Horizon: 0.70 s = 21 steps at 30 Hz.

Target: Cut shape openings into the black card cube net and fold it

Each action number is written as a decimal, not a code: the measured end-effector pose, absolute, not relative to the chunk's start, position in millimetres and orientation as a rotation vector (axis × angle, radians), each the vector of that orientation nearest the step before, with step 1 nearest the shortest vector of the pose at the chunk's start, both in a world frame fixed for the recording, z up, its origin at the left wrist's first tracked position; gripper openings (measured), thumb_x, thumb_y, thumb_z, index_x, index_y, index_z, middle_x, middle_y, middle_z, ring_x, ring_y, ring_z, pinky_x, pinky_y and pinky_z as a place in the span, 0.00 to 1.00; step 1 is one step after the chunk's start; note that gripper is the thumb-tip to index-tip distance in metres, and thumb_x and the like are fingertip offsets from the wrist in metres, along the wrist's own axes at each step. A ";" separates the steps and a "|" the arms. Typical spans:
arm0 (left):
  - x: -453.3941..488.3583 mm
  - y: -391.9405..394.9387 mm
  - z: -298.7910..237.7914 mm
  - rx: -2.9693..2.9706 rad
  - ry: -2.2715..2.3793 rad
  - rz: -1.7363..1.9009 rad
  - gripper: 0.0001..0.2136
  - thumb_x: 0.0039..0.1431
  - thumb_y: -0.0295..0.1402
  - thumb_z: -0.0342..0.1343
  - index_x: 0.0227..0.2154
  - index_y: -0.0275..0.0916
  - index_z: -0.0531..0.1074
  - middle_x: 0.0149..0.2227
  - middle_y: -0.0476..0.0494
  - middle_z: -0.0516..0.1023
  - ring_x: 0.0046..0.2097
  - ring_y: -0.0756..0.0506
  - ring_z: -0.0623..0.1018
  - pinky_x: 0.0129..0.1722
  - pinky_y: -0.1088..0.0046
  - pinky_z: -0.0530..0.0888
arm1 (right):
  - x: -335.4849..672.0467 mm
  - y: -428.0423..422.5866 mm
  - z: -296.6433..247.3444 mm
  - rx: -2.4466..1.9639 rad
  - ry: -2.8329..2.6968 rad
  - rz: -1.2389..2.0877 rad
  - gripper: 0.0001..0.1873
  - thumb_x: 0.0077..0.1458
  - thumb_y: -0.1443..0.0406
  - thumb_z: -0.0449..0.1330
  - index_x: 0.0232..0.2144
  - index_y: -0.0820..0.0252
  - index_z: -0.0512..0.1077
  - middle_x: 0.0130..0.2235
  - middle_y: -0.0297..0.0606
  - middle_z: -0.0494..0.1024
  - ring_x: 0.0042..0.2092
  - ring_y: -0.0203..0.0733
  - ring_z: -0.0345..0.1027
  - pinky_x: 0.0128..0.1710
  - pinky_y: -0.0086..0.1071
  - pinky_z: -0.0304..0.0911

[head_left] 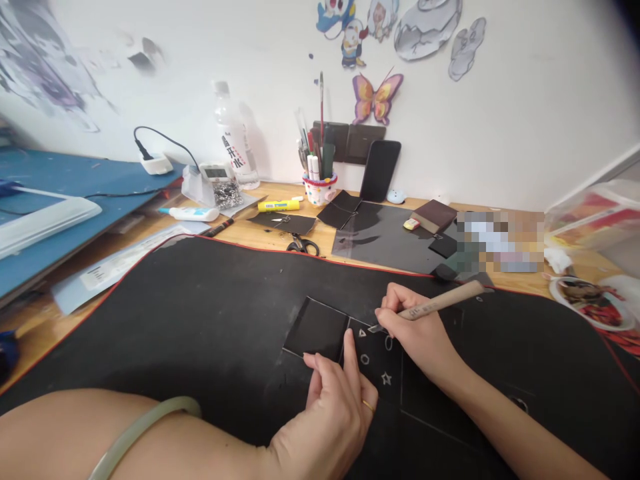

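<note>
A black card (320, 328) with pale edges lies on the dark mat (210, 300). Small pale outlines, among them a triangle, a star and rounded shapes, mark the black sheet (373, 387) to the right of the card. My left hand (337, 400) rests there, index finger stretched along the card's right edge and thumb at its lower edge; a ring is on one finger. My right hand (417, 330) grips a craft knife (440, 300) with a wooden handle. Its dark tip points down beside the triangle; whether it touches the sheet I cannot tell.
Black-handled scissors (304, 245) lie just beyond the mat. Behind them are a yellow glue stick (279, 205), a pen cup (320, 192), a phone (381, 171) and a water bottle (235, 140). A white bowl (593, 303) sits at the right.
</note>
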<state>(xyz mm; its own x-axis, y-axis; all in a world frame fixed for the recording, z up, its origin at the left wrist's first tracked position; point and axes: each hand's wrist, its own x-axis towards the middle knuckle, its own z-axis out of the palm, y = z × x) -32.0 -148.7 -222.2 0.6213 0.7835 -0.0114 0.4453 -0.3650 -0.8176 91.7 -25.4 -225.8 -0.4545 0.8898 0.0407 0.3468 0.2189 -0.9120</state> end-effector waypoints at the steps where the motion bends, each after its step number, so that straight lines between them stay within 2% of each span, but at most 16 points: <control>1: -32.0 -148.6 -222.1 -2.021 -0.971 0.514 0.12 0.50 0.29 0.56 0.38 0.33 0.65 0.48 0.28 0.70 0.28 0.44 0.76 0.27 0.66 0.72 | 91.6 -25.7 -225.6 -1.136 -1.923 1.191 0.14 0.43 0.73 0.52 0.15 0.57 0.50 0.17 0.24 0.54 0.20 0.30 0.46 0.20 0.26 0.46; 9: -33.2 -146.7 -216.8 -2.046 -0.963 0.528 0.12 0.49 0.27 0.57 0.38 0.33 0.65 0.48 0.31 0.71 0.28 0.45 0.77 0.28 0.68 0.72 | 89.7 -28.7 -222.4 -1.156 -2.064 1.166 0.14 0.44 0.72 0.52 0.16 0.58 0.51 0.16 0.24 0.51 0.21 0.30 0.45 0.20 0.27 0.44; 21: -32.3 -146.3 -216.4 -2.073 -0.985 0.535 0.14 0.48 0.27 0.58 0.38 0.33 0.64 0.48 0.29 0.70 0.28 0.44 0.77 0.27 0.68 0.72 | 89.7 -27.0 -223.6 -1.141 -2.049 1.192 0.14 0.47 0.67 0.54 0.16 0.58 0.52 0.16 0.24 0.52 0.19 0.29 0.45 0.19 0.26 0.44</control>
<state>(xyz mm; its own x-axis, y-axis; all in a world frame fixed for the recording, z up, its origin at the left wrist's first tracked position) -32.3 -146.3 -216.4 0.6135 0.7884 -0.0456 0.4672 -0.4089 -0.7839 89.7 -27.0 -223.6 -0.5201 0.8540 0.0125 0.4109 0.2630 -0.8729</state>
